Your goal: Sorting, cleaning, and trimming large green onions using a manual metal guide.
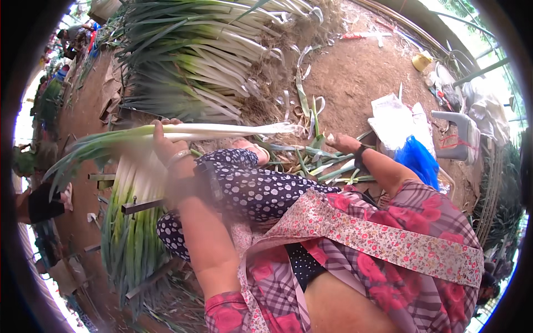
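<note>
My left hand [170, 143] is closed around a few large green onions [220, 130], held level. Their white shafts and rooted ends point right, toward my other hand, and their green leaves droop to the left. My right hand [343, 142] is beyond the root ends, over loose leaf trimmings [318, 156]. Its fingers are curled, and whether they hold a leaf strip is unclear. Under my left forearm, a bundle of green onions [135, 208] lies on a metal-bar rack [143, 206], partly hidden by a blur.
A large heap of unpeeled green onions [200, 62] with soil-covered roots lies ahead. To the right are a blue plastic bag [417, 160], a white sack [391, 116], a grey plastic stool [458, 137] and a yellow container [422, 61]. Another person's foot [66, 196] shows at far left.
</note>
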Motion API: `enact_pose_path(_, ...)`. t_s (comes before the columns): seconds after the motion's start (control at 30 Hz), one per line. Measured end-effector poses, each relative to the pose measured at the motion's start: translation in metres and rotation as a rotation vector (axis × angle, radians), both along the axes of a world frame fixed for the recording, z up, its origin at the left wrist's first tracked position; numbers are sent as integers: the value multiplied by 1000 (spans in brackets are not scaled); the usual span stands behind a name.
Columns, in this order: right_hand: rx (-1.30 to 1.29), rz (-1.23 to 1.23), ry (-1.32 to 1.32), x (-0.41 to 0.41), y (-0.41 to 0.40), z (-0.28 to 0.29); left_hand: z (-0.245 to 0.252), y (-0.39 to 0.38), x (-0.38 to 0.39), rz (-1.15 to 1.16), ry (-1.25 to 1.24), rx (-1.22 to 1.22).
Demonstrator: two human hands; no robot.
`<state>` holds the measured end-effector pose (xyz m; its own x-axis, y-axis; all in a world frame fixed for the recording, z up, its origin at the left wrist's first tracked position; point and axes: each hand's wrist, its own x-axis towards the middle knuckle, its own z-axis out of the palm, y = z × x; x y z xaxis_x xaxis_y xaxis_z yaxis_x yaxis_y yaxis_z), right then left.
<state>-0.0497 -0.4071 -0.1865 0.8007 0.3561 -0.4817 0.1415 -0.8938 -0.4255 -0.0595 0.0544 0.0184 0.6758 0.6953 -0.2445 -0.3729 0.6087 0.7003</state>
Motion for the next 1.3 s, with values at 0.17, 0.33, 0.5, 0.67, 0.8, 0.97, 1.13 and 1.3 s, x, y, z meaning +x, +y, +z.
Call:
enact_pose_path(0.17,406,-129,-83,21,43,59,6,-22,7,-24,5,-19)
enact_pose_path(0.33,573,-38,218,29,118,77,4,-13,1,-48,-41,-23)
enact_pose_path(0.5,-154,264,-411,8,3,-10,-12,-8,6,-87,-60,-114)
enact_pose_path(0.67,-250,9,10,3,-36,43,-7,-8,0,-9,-102,-76)
enact_pose_path(0.8,407,-36,-389,19,68,146,-3,-21,7,7,-73,-95)
enact_pose_path(0.97,694,522,-148,12,169,181,-1,-30,5,-46,-78,-94)
enact_pose_path(1.13,594,344,341,4,182,164,13,-23,-15,-196,-210,-58)
enact_pose_path(1.3,558,460,168,-24,190,181,26,36,-56,-51,-405,29)
